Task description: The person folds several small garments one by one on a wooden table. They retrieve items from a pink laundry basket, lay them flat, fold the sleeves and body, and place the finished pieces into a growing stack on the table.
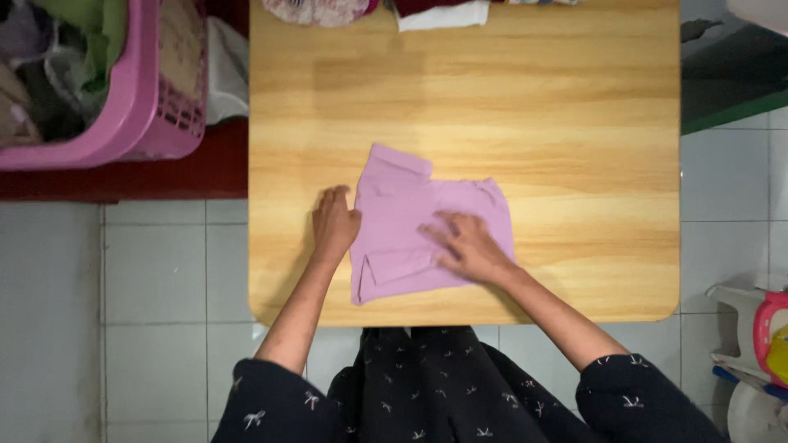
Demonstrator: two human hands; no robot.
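I am partway through folding a small lilac garment [427, 226] that lies flat on the wooden worktop [574, 123], toward its near edge and a little left of the middle. It is already doubled over on itself: a narrower flap juts toward the far left corner of the bundle, and a fold line runs along its near left part.

My right hand [468, 246] lies open and flat on the cloth, fingers spread, pressing down on the right half. My left hand [334, 223] rests at the garment's left edge, fingers loosely curled against the hem; it touches the cloth, but I cannot tell whether it pinches the edge or merely steadies it.

I judge the step in hand to be smoothing and setting the fold. The next move, as I read it, calls for keeping one palm down as an anchor while the other lifts an edge cleanly, so the layers do not slide apart.

At the far edge of the worktop lie other clothes, a white piece [443, 16] and a patterned one [316, 10]. Off to the far left stands a pink laundry basket [131, 98], full of mixed garments.
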